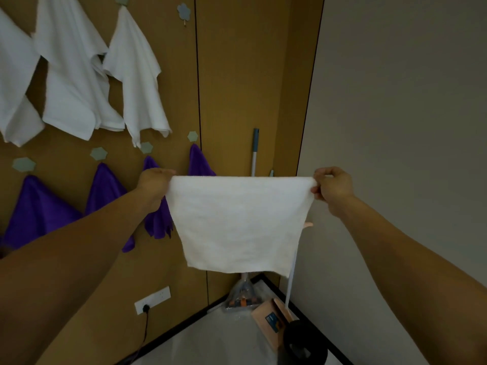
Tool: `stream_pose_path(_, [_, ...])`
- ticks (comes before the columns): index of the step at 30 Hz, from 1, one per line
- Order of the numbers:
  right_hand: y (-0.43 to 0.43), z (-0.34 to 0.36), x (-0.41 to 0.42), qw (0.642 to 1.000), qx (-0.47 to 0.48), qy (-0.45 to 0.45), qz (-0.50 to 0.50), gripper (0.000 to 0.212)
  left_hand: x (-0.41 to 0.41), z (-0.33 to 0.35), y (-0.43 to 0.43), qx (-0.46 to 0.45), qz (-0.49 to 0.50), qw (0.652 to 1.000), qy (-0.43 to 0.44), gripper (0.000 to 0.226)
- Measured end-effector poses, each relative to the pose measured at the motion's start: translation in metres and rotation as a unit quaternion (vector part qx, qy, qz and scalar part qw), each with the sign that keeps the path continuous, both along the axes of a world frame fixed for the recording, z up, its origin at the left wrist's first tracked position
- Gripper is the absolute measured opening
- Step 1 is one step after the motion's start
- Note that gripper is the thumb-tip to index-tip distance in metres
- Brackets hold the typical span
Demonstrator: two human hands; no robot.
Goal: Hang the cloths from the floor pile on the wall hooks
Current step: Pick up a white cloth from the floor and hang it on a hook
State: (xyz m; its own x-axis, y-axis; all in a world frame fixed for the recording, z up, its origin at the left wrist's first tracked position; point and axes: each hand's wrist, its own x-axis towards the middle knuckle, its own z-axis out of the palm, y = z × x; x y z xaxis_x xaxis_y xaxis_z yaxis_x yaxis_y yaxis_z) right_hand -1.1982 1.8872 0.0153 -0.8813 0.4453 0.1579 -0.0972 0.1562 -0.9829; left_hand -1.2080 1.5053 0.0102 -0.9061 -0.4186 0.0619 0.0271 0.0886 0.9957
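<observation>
I hold a white cloth (238, 222) stretched flat in front of me. My left hand (154, 184) pinches its upper left corner and my right hand (333, 187) pinches its upper right corner. On the brown wall panel, three white cloths (71, 75) hang from the upper hooks. Several purple cloths (39, 209) hang from the lower row of flower-shaped hooks. One upper hook (184, 12) at the right of the row is bare. The floor pile is out of sight.
A mop handle (254, 151) leans in the corner where the brown panel meets the grey wall (395, 127). Below lie a plastic-wrapped bundle (243, 296), a tan box (272, 320) and a dark round object (303, 343). A wall socket (152, 300) has a black cable plugged in.
</observation>
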Motion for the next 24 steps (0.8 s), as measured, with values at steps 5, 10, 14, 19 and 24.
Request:
stream_pose_path(5, [0.002, 0.01, -0.001, 0.999, 0.024, -0.02, 0.013, 0.007, -0.011, 0.017, 0.007, 0.001, 0.031, 0.999, 0.014, 0.038])
stream_pose_path(10, [0.005, 0.016, 0.001, 0.998, -0.03, -0.008, 0.047, 0.007, -0.008, 0.024, 0.008, 0.074, 0.014, 0.997, -0.004, 0.012])
stream_pose_path(14, [0.009, 0.013, 0.001, 0.998, -0.016, 0.007, 0.058, 0.018, -0.007, 0.023, 0.009, 0.093, 0.009, 0.996, -0.005, 0.022])
stream_pose_path(19, [0.019, 0.004, -0.006, 0.995, 0.088, -0.003, 0.051, 0.041, -0.003, 0.024, 0.014, 0.071, -0.028, 0.997, 0.003, 0.018])
stream_pose_path(24, [0.025, 0.0, -0.012, 0.984, 0.178, 0.003, -0.007, 0.038, -0.003, 0.027, 0.026, -0.003, -0.079, 0.997, 0.001, 0.023])
